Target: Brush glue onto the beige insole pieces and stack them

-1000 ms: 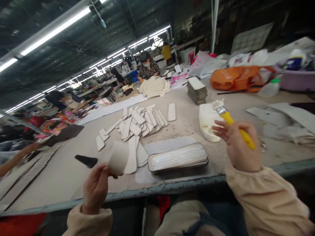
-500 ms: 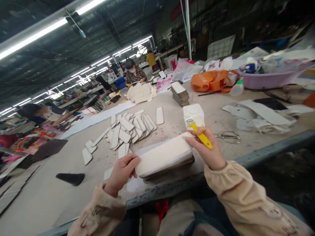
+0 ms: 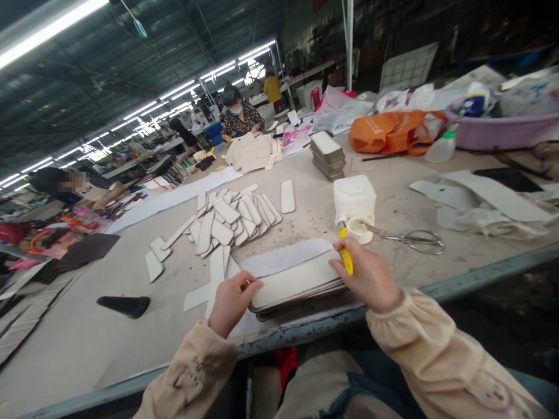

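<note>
Before me at the table edge lies a stack of long white panels with rounded ends (image 3: 297, 282), its dark layered sides showing. My left hand (image 3: 231, 299) pinches the left end of the top panel between thumb and fingers. At the right end, the fingers of my right hand (image 3: 371, 276) touch the panel while gripping a yellow-handled brush (image 3: 347, 256), bristles hidden or hard to make out. Right behind the stack lies a pale strip (image 3: 283, 258). Beyond the brush stands a white plastic container (image 3: 354, 195) with a cut opening and a stick in it.
Scissors (image 3: 419, 240) lie right of the container. A heap of small white pieces (image 3: 233, 221) spreads at centre left, near a black cone-shaped object (image 3: 124, 305). Farther back are a stacked pile (image 3: 327, 156), an orange bag (image 3: 391, 132), a purple basin (image 3: 498, 132) and a co-worker (image 3: 242, 116).
The top panel has come down toward me and sits lower over the stack, uncovering the pale strip behind. The brush has turned more upright in my right hand. The view has shifted slightly.
</note>
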`<act>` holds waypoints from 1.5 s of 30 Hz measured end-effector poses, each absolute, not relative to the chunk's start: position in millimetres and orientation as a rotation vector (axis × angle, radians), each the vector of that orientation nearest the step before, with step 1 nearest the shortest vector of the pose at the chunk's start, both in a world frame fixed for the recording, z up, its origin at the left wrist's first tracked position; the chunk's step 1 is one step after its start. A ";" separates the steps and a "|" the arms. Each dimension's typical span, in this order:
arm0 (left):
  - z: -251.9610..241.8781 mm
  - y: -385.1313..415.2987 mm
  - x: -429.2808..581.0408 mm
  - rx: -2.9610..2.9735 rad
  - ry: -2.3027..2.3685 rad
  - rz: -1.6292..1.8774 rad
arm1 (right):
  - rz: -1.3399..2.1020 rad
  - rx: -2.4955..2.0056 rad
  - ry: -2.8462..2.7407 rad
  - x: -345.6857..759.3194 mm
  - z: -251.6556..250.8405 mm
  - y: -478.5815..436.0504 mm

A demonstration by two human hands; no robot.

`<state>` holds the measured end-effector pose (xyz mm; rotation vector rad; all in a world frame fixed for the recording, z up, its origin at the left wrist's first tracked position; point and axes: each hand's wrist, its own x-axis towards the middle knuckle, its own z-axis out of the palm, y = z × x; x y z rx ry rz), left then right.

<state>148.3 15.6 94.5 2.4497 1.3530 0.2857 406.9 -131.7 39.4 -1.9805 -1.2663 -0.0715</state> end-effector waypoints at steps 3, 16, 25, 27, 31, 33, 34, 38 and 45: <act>91.4 15.7 148.4 2.447 1.361 0.284 | -0.096 -1.998 -1.311 405.2 38.2 -132.5; 82.4 9.7 123.7 2.247 1.439 0.536 | -0.167 -1.999 -1.339 406.9 32.4 -132.5; 64.8 -9.5 114.4 1.993 1.471 0.545 | -0.287 -2.003 -1.380 406.4 27.3 -131.8; 61.2 -8.9 115.4 1.951 1.457 0.593 | -0.313 -2.002 -1.392 405.9 28.0 -132.2; 55.2 -6.4 115.8 1.890 1.438 0.650 | -0.316 -1.996 -1.412 404.6 28.5 -133.0; 53.1 -5.7 115.7 1.872 1.429 0.656 | -0.304 -2.014 -1.420 404.4 29.2 -133.1; 52.5 -5.7 115.6 1.864 1.423 0.657 | -0.307 -2.036 -1.420 404.4 30.4 -133.3; 53.4 -7.3 115.2 1.839 1.429 0.629 | -0.338 -2.063 -1.448 400.7 42.7 -136.1; 55.9 -0.1 114.8 1.822 1.464 0.561 | -0.181 -1.764 -1.703 347.5 44.9 -135.8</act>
